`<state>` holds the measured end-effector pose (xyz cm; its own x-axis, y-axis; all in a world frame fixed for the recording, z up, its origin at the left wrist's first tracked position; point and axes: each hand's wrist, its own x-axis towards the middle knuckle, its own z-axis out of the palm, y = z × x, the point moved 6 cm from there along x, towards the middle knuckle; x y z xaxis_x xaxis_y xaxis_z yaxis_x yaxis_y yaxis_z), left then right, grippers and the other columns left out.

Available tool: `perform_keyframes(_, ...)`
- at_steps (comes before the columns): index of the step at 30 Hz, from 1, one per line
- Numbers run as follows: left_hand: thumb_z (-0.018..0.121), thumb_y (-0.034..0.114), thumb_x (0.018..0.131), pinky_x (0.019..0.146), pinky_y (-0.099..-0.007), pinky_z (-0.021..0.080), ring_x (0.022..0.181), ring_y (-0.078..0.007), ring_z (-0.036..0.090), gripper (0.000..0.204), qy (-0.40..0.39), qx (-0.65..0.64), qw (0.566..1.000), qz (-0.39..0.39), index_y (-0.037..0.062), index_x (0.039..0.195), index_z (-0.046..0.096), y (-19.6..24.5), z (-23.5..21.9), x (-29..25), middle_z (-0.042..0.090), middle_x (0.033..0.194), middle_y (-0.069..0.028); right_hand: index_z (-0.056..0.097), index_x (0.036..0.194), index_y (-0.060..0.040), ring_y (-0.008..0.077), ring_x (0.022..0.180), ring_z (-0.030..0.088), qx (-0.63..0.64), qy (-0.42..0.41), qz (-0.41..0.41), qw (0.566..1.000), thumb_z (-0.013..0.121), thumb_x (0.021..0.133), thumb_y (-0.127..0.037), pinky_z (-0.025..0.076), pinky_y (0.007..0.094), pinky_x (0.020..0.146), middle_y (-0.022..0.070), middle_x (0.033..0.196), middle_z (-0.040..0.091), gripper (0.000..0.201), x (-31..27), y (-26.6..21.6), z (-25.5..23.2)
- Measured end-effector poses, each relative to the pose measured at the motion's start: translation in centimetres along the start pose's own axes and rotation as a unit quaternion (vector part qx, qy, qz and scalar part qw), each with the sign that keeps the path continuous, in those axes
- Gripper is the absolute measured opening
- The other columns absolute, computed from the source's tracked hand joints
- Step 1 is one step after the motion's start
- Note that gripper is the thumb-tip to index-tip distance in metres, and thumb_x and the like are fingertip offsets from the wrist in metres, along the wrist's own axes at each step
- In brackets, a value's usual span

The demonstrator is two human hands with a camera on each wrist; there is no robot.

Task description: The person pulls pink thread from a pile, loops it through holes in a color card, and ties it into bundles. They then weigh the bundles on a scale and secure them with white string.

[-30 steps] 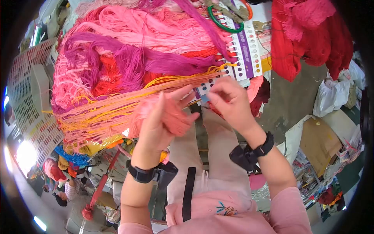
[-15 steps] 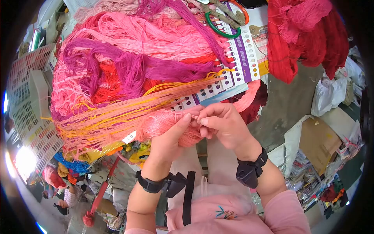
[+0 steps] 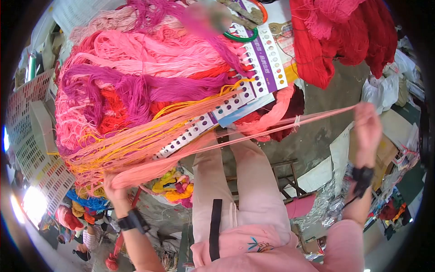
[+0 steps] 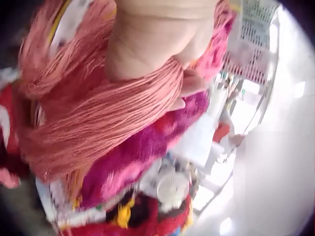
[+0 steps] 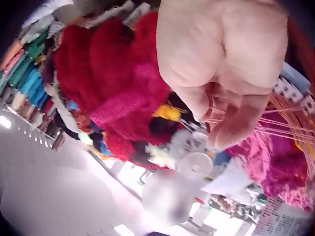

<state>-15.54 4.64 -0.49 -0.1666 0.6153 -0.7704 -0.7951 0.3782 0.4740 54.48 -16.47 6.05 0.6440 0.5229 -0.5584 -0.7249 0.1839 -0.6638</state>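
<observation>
A salmon-pink skein of thread (image 3: 181,157) is stretched between both hands, across the person's lap. At the left, my left hand (image 3: 114,187) grips its thick end; in the left wrist view the strands (image 4: 113,113) run out of the curled left hand (image 4: 162,44). Far to the right, my right hand (image 3: 367,127), blurred, pinches a few thin strands; the right wrist view shows these strands (image 5: 280,129) between the curled fingers of the right hand (image 5: 221,64). Beside the skein lies a white and purple punched card (image 3: 226,105) with salmon and yellow threads.
Pink, magenta and red thread (image 3: 149,59) is heaped on the table. Scissors with a green and orange handle (image 3: 247,36) lie at the top. Red skeins (image 3: 317,50) hang at the right. A white basket (image 3: 34,131) stands at the left, and cardboard (image 3: 389,149) at the right.
The hands were together at the skein; the left has moved left and the right far right, drawing the threads out long between them. The head view has shifted somewhat.
</observation>
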Motion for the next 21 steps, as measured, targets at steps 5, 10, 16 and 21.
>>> perform_keyframes(5, 0.032, 0.015, 0.087, 0.041, -0.0158, 0.034, 0.038, -0.0036, 0.035, 0.030, -0.183, -0.087, 0.953, -0.226, -0.0052, 0.107, 0.040, -6.4, 9.7, -4.8, 0.035, 0.048, 0.0039, 0.051, 0.080, 0.0044, 0.0224, 0.088, 0.049, -0.167, -0.062, -0.219, 0.959, 0.042, 0.077, -0.004, 0.034, 0.0359, 0.086, 0.0149, 0.084, 0.053, 0.013, 2.3, -16.4, -6.8)
perform_keyframes(10, 0.046, 0.010, 0.081, 0.051, -0.0213, 0.040, 0.049, -0.0046, 0.040, 0.020, -0.171, 0.281, 0.897, -0.296, -0.0023, 0.097, 0.049, -26.4, 16.9, -7.4, 0.055, 0.072, -0.0057, 0.058, 0.072, -0.0011, 0.0071, 0.062, 0.047, -0.524, -0.154, -0.124, 0.828, 0.057, 0.070, -0.008, 0.039, 0.0234, 0.056, 0.0012, 0.066, 0.053, 0.007, 3.6, 9.5, 11.8)
perform_keyframes(16, 0.046, 0.010, 0.081, 0.052, -0.0202, 0.042, 0.056, -0.0101, 0.050, 0.029, -0.227, 0.492, 0.806, -0.240, -0.0026, 0.107, 0.044, -35.7, 21.2, -8.6, 0.055, 0.091, -0.0094, 0.055, 0.065, -0.0027, 0.0237, 0.062, 0.051, -0.579, -0.245, -0.258, 0.733, 0.057, 0.063, -0.004, 0.040, 0.0303, 0.058, 0.0084, 0.063, 0.052, 0.003, 3.5, 18.1, 12.3)
perform_keyframes(21, 0.047, 0.013, 0.081, 0.039, -0.0196, 0.037, 0.047, -0.0080, 0.049, 0.016, -0.258, 0.606, 0.728, -0.192, 0.0009, 0.091, 0.050, -37.5, 21.5, -6.8, 0.054, 0.066, -0.0028, 0.055, 0.070, -0.0029, 0.0259, 0.066, 0.050, -0.567, -0.273, -0.301, 0.716, 0.057, 0.063, -0.005, 0.039, 0.0325, 0.058, 0.0092, 0.069, 0.051, 0.008, 2.3, 18.2, 11.9)
